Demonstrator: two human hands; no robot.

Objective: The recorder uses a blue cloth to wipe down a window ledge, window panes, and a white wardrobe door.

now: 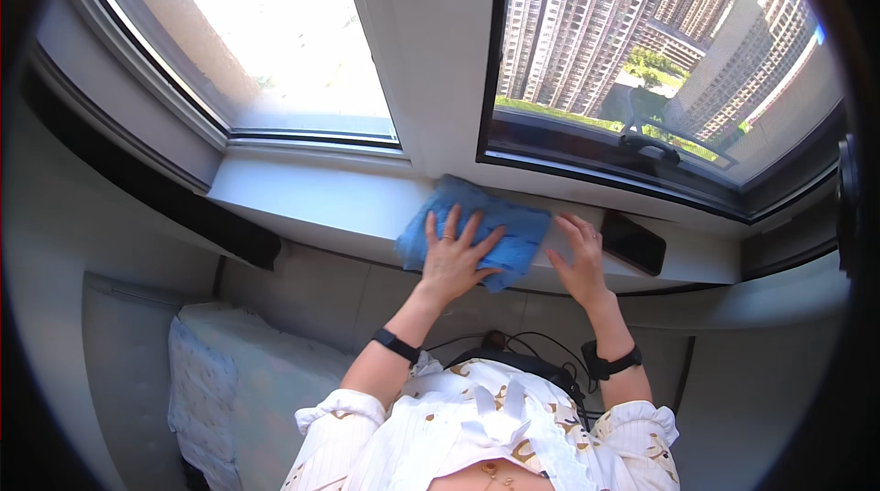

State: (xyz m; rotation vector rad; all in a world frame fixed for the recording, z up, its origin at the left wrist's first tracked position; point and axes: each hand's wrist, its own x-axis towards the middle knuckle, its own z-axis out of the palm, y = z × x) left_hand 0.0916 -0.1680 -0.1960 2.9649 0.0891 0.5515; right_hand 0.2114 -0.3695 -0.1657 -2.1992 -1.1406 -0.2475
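A blue cloth [513, 225] lies spread over the white window sill [302, 193], its near edge hanging a little past the sill's front. On top of the cloth, my left hand [454, 257] rests flat with the fingers spread. My right hand [579, 257] is just off the cloth's right edge, fingers apart and slightly bent, holding nothing. Right beside that hand, a dark phone [632, 243] lies on the sill.
Behind the sill stand a left window pane [293, 51] and a black-framed right window [623, 170] with a handle [651, 150]. A pale padded mattress [266, 390] is at lower left. Black cables [550, 349] run near my waist.
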